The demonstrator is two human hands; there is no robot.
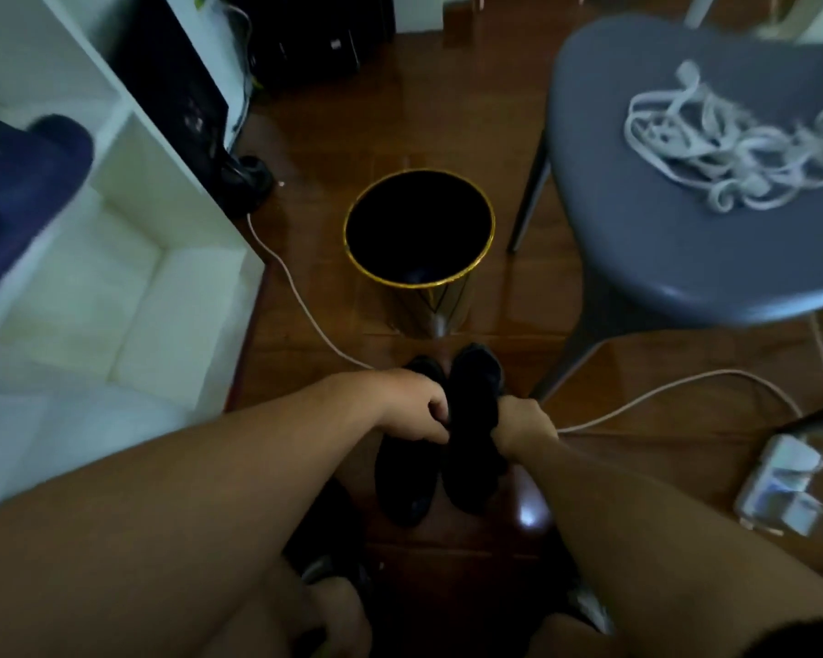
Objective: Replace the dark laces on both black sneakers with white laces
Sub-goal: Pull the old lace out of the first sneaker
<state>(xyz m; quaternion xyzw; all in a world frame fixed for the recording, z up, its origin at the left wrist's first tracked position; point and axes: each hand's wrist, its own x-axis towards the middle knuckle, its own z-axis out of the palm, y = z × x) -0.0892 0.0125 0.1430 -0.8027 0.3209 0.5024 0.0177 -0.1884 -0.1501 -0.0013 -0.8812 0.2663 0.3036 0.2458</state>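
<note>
This looks like a room in a home. The wooden floor [447, 135] carries a black waste bin with a gold rim [419, 230], a grey plastic chair [661, 239], a white cubby shelf [129, 258] and a white power strip [780, 482] with cables trailing across the boards, beside dark electronics [305, 35] by the wall.
</note>
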